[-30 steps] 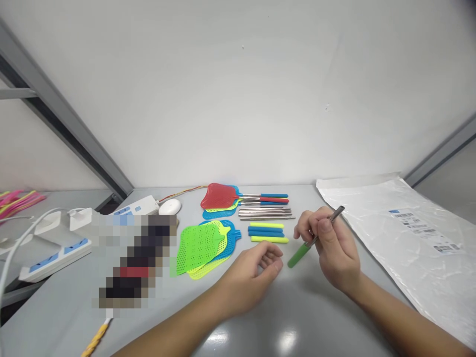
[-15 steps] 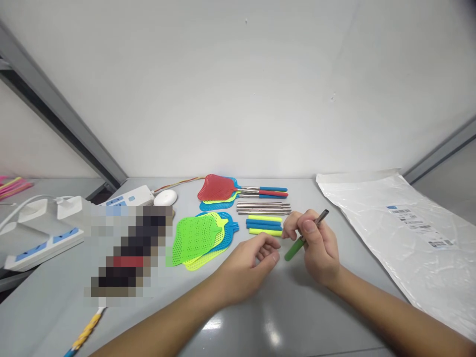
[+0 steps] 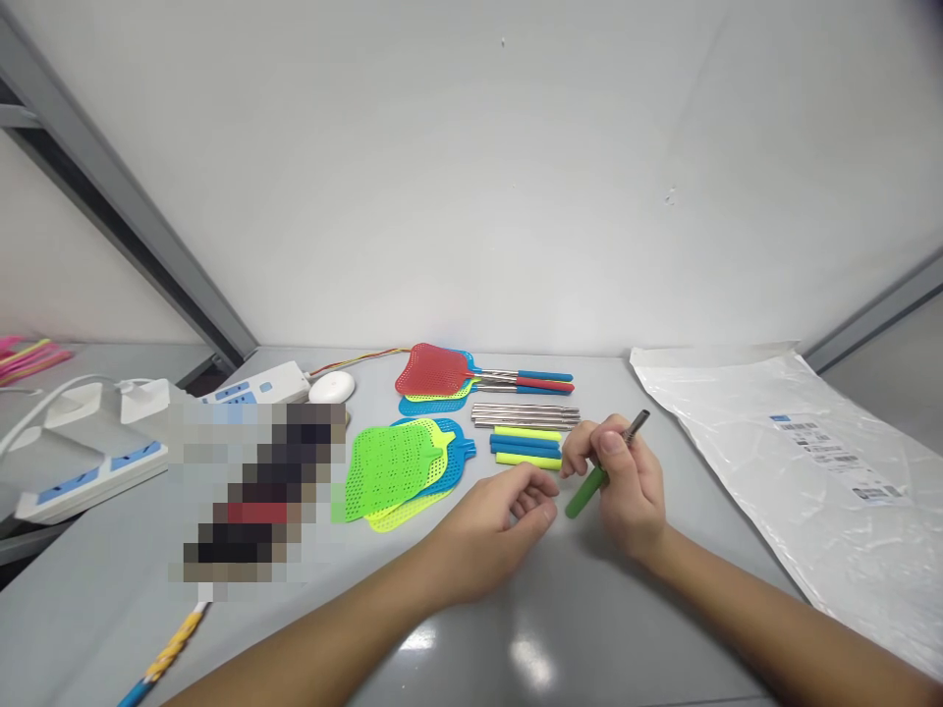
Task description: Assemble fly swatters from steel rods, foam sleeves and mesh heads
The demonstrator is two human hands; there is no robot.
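My right hand (image 3: 626, 486) is closed around a green fly swatter handle (image 3: 585, 494) with a dark metal rod end sticking out above the thumb. The handle tilts, its green end pointing down and left. Just left of it my left hand (image 3: 508, 520) is half curled, thumb and fingers apart, with nothing in it. Behind the hands lie several yellow and blue handle grips (image 3: 526, 444) and a row of metal rods (image 3: 525, 415). Left of the grips are loose swatter heads, a green one (image 3: 394, 471) on top, over yellow and blue ones.
Swatters with rods and handles, a red head (image 3: 434, 371) uppermost, lie near the back wall. A white plastic mailer (image 3: 766, 442) covers the right side. On the left are power strips (image 3: 95, 481), a round white object (image 3: 331, 387), a blurred-out object (image 3: 265, 491) and a braided cable (image 3: 173, 648).
The view has shifted slightly. Both hands keep nearly the same pose, and the green handle stays in my right hand.
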